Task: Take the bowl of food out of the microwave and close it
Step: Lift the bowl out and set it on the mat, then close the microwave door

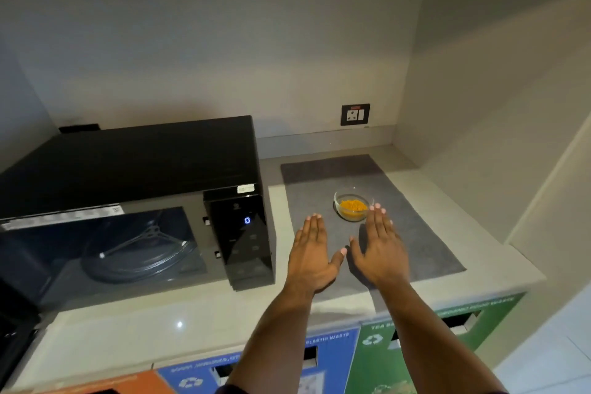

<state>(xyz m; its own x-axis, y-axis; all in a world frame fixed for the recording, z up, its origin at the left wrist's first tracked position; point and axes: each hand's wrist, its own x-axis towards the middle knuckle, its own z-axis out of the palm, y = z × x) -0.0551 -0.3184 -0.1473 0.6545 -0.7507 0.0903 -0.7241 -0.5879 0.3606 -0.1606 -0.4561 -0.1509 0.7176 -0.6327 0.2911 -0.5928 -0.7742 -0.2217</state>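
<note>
A small clear glass bowl (352,205) with orange-yellow food stands on a grey mat (412,233), right of the black microwave (134,169). The microwave's cavity is exposed, showing its glass turntable (137,261), and the swung-open door (14,323) shows at the lower left edge. My left hand (311,254) and my right hand (380,249) hover flat, palms down, above the mat just in front of the bowl. Both hold nothing, and my right fingertips are close to the bowl's near rim.
The pale counter (160,329) ends at walls behind and on the right. A wall socket (355,114) sits behind the mat. Below the counter's front edge are labelled waste bins, blue (332,358) and green (415,355).
</note>
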